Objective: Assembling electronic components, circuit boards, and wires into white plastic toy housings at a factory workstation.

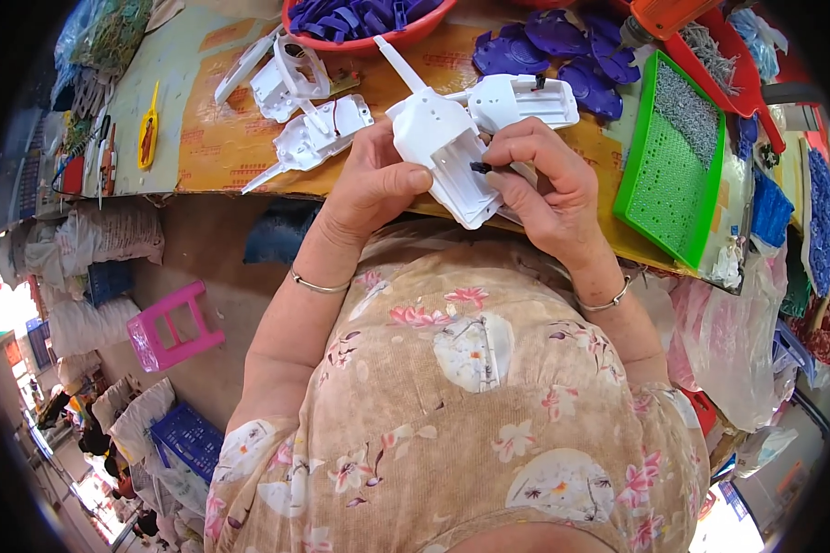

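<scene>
A white plastic housing (pixel 438 138), with a long narrow spike pointing away from me, is tilted up over the table's near edge. My left hand (pixel 378 180) grips its left side, thumb lying along the shell. At the housing's open compartment, my right hand (pixel 549 180) pinches a small black part (pixel 480 168) between thumb and fingertips. Just behind lies another white housing (pixel 526 103) with a black piece at its top edge. To the left rests an open white half-shell (pixel 318 138) with a thin dark wire, beside more white shell pieces (pixel 286 78).
A red basin (pixel 369 35) of purple parts stands at the far side, with purple discs (pixel 558 51) to its right. A green tray (pixel 664 157) of small screws lies right, near a red scoop (pixel 719 55) and an orange power tool (pixel 659 18). Yellow snips (pixel 148 129) lie left.
</scene>
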### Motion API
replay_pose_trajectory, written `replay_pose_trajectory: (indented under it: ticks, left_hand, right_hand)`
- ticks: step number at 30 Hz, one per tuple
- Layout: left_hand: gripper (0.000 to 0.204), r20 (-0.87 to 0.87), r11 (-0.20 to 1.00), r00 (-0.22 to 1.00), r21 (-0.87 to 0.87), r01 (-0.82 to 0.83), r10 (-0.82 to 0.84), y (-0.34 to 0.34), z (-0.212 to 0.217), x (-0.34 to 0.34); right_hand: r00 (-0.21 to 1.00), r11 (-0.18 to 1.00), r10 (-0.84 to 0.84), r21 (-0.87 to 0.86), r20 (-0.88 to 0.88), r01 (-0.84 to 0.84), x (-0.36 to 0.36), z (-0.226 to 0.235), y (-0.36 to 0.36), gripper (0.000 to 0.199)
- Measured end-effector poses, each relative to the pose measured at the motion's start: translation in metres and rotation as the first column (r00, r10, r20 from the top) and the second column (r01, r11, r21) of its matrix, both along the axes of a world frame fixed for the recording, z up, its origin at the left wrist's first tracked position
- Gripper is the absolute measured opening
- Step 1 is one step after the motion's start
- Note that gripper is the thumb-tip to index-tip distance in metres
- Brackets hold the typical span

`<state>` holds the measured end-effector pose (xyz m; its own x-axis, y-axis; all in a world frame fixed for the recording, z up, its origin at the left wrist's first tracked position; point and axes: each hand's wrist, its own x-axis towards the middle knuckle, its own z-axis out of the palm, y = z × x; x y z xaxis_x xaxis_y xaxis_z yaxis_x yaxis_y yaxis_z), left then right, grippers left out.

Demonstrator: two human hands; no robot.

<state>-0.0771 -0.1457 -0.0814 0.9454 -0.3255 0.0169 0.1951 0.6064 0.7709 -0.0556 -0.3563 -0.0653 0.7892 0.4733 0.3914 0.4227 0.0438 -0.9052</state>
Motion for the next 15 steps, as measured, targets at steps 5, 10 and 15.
replay_pose_trajectory:
  ticks: [5,10,15]
  left_hand:
    - [0.067,-0.024,0.998,0.999,-0.056,0.021,-0.023,-0.0012,-0.0003,-0.0018]
    - [0.055,-0.098,0.99,0.994,-0.138,0.043,-0.057,-0.0011,-0.0015,-0.0021]
    - [0.054,-0.129,0.988,0.991,-0.154,0.016,-0.036,-0.0009,-0.002,0.0017]
  right_hand:
    - [1.0,1.0,-0.023,-0.013,0.003,0.023,-0.0012,0.0023,-0.0002,0.02]
    - [0.986,0.994,-0.097,-0.029,0.139,0.102,0.0,-0.0007,0.001,0.023]
    - [0.99,0.992,-0.124,0.016,0.063,0.123,-0.0013,-0.0025,0.001,0.027]
